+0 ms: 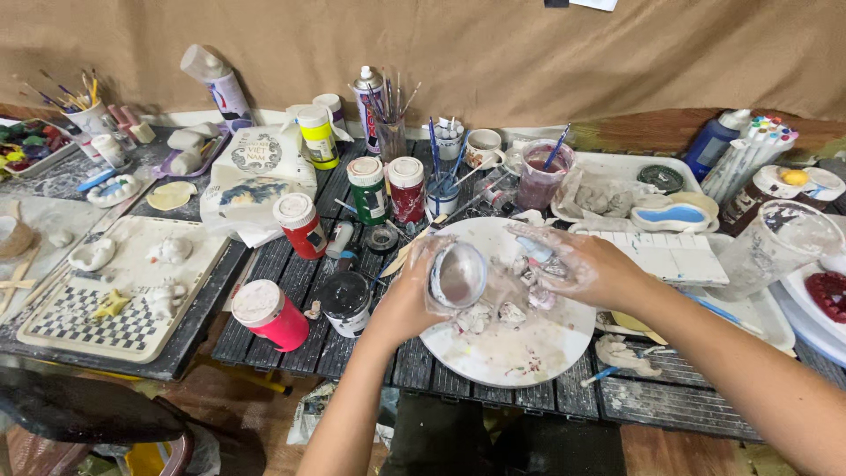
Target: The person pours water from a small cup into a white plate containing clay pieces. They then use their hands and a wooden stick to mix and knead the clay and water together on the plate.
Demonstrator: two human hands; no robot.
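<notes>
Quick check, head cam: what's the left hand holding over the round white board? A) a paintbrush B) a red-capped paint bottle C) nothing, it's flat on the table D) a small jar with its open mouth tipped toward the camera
D: the left hand wraps a small jar with its open mouth facing the camera, above the round white board; the right hand rests beside it.
</notes>
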